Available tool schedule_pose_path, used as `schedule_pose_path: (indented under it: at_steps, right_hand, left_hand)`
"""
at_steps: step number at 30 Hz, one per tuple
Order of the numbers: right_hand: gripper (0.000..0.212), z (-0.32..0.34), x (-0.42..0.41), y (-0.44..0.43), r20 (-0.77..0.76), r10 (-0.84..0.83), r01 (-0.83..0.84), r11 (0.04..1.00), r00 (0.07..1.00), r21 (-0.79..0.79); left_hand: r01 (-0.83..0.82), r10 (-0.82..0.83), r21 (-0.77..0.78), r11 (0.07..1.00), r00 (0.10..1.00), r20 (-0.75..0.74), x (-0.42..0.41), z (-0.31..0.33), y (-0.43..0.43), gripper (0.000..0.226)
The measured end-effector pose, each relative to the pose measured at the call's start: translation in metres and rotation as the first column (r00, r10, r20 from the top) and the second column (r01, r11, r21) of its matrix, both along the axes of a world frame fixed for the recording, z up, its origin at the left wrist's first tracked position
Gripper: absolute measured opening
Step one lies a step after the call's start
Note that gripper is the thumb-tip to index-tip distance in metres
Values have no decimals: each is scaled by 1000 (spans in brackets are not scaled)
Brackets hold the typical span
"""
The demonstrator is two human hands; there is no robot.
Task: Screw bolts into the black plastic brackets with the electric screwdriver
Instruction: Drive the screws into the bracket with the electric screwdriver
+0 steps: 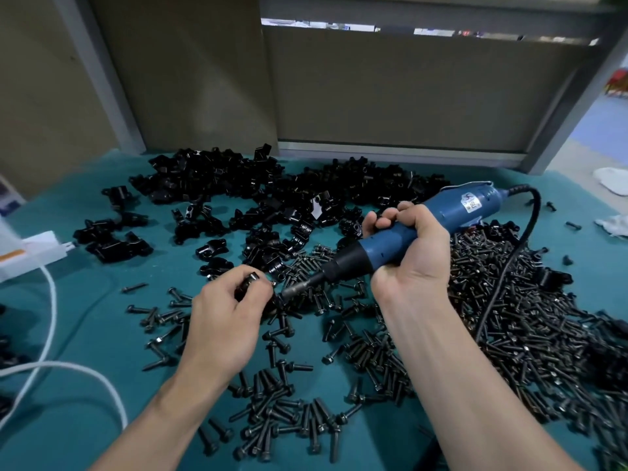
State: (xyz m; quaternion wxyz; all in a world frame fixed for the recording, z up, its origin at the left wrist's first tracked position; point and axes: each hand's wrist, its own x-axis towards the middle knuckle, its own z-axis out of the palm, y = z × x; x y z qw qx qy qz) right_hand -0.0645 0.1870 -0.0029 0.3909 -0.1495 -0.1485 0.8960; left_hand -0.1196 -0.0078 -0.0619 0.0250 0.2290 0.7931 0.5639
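Bolts (278, 423) litter the worktop (85, 334) between both forearms
Left hand (224, 317) pinches one bracket (249, 282) in its fingers (238, 277) just above the loose bolts, steadying it for the bit; right hand (407, 246) wraps closed round the screwdriver (441, 215), tip angled down at that bracket, likely seating a bolt. Spare brackets (238, 185) lie heaped behind

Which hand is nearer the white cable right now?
Left. The left hand lies right of the white cable; the right hand, gripping the electric screwdriver, is farther right.
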Motion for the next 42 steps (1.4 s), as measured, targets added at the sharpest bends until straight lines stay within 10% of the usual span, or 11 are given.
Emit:
schedule_pose_path:
  at_steps: [15, 42]
  right_hand:
    - [22, 4, -2, -9, -32, 41, -32, 970, 999, 240]
    - [24, -6, -4, -6, 7, 39, -39, 999, 999, 7]
  left_hand:
    - [-58, 56, -69, 996, 998, -28, 8, -3, -2, 22]
    - [-82, 69, -77, 994, 984, -162, 17, 3, 1, 17]
